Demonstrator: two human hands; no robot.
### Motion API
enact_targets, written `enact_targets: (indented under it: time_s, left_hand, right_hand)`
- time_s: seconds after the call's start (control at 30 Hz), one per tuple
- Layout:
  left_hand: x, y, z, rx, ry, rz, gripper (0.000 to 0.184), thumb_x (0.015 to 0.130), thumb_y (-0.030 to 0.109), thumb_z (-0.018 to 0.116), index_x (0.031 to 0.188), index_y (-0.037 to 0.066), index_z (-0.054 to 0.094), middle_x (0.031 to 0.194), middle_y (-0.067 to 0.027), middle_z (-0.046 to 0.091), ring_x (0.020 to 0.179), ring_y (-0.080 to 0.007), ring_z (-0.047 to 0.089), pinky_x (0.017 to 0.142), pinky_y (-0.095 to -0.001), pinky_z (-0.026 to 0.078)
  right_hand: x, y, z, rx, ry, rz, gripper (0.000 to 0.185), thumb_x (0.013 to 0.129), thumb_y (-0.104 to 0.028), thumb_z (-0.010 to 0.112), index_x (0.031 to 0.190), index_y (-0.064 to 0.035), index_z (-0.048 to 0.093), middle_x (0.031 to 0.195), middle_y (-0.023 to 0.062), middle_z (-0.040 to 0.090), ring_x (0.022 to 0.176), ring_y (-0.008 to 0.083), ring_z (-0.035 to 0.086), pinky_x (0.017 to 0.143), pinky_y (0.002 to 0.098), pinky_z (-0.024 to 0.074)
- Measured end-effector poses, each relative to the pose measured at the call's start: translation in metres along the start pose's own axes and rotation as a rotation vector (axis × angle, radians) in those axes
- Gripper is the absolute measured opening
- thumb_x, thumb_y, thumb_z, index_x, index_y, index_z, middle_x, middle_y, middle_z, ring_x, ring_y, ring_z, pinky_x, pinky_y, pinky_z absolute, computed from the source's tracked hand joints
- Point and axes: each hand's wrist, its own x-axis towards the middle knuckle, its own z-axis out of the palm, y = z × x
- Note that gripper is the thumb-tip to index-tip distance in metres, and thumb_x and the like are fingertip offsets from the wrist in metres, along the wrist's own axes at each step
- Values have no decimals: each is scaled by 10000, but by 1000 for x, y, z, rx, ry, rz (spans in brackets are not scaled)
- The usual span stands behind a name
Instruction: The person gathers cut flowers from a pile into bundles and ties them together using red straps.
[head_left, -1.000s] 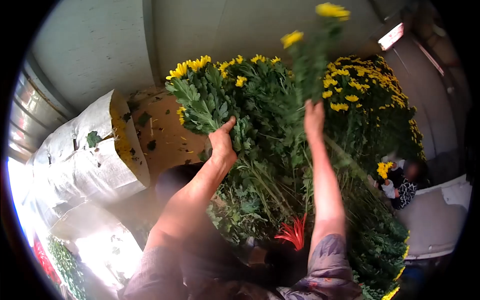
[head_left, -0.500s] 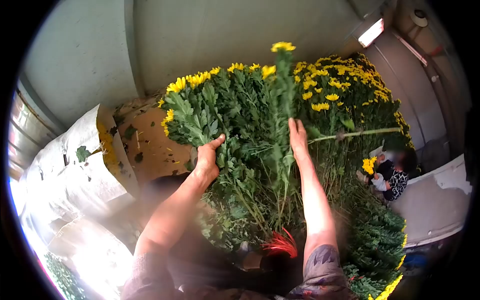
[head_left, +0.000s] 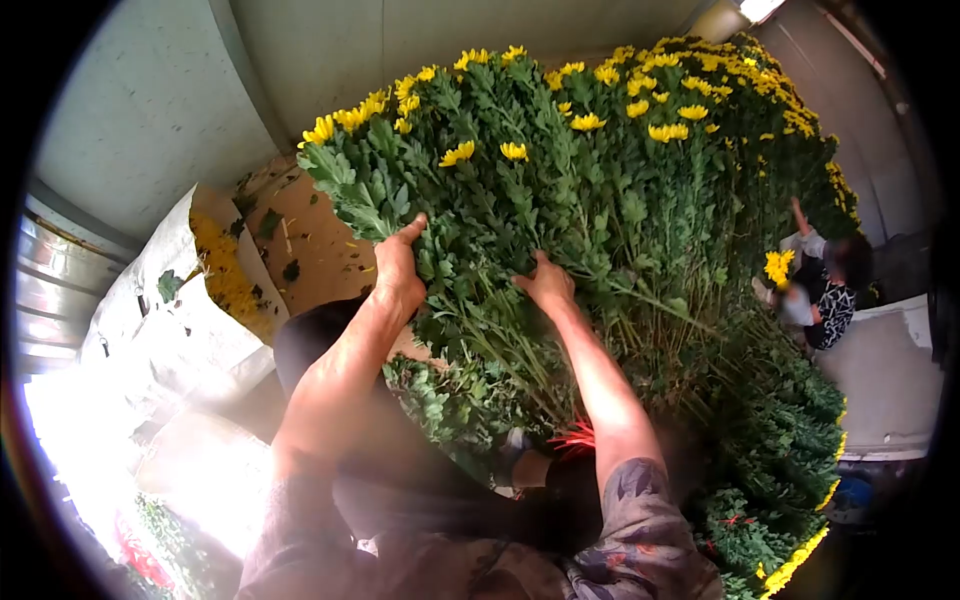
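Yellow chrysanthemums [head_left: 500, 215] with long leafy stems lie in a broad heap in front of me, flower heads pointing away. At the heap's left edge, my left hand [head_left: 398, 272] is closed round leafy stems, thumb on top; the fingers beneath are hidden. To its right, my right hand [head_left: 548, 285] is down among the stems with thumb and forefinger round some of them. Leaves cover part of its fingers. Red ties [head_left: 573, 437] lie below the stem ends, close to my leg.
A white sack [head_left: 150, 290] with yellow petals at its mouth stands on the left. Leaves and petals litter the brown floor [head_left: 305, 240]. A person [head_left: 835, 290] sits at the right beside yellow flowers [head_left: 779, 267]. More chrysanthemums [head_left: 770, 510] lie at the lower right.
The chrysanthemum my right hand held upright is now down among the others. My right hand has moved left and lower, nearer my left. The view has shifted, and the other person's arm has risen.
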Motion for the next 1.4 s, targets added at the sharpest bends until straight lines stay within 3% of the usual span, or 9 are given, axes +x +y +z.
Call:
enact_targets:
  time_s: [0.3,0.37,0.47,0.67,0.8,0.93,1.03,1.27,1.4]
  left_hand:
    - [10,2,-13,86,-58,-101,372,877,287,680,1105,1,610,1046,-124,658,902,-263,613,839,-425,511]
    - [9,3,-12,75,-82,-118,375,866,279,698,1111,7,613,1046,-120,658,906,-258,610,838,-416,509]
    - [7,2,-11,60,-140,-127,374,866,283,699,1108,12,613,1016,-108,666,887,-258,616,836,-416,511]
    - [3,1,-11,21,-183,-181,332,888,297,658,1090,38,609,994,-121,668,897,-270,628,828,-415,515]
    - [11,12,-20,152,-66,101,261,870,220,680,1046,43,605,893,-94,648,805,-238,638,727,-378,542]
    - [19,43,-31,34,-27,213,216,882,193,651,1020,29,623,894,-89,667,770,-231,650,702,-374,551]
    - [15,55,-31,25,65,278,199,895,195,631,1008,32,633,868,-93,678,749,-242,656,701,-386,555]
    - [9,71,-46,57,138,314,247,896,199,617,1024,-10,645,906,-111,696,793,-254,674,728,-377,566]
    - [12,76,-54,-96,102,279,374,824,32,686,1175,-32,577,1043,-111,658,837,-241,664,722,-371,576]
  right_hand:
    - [-10,-2,52,132,280,-21,487,900,-288,638,1292,-25,517,1109,177,632,1111,374,543,902,467,469]
    - [-14,4,60,198,713,-237,363,931,-250,567,1223,-33,565,1075,177,643,1031,345,591,856,455,488]
    - [-61,-34,15,456,501,-309,293,958,-283,519,1116,-76,654,818,123,675,689,259,629,629,389,494]
    - [-86,-85,42,524,583,-617,331,876,26,547,1203,-15,587,959,148,641,793,275,618,690,367,511]
    - [-96,-79,20,399,205,-546,338,904,-204,626,1200,-44,596,1118,200,615,951,368,617,819,424,522]
    - [-23,-10,17,86,700,-191,518,878,-277,686,1280,-6,505,1208,241,525,1111,387,515,904,494,458]
    - [-11,21,33,-12,564,-224,661,820,-310,744,1341,-35,444,1351,163,432,1233,338,397,999,469,348]
    - [23,17,76,-380,211,-262,462,859,-322,683,1217,-57,562,1177,128,580,1186,319,428,993,485,310]
    - [18,23,34,-25,488,-400,293,928,-264,590,1128,-54,630,1070,132,631,1103,310,509,948,500,347]
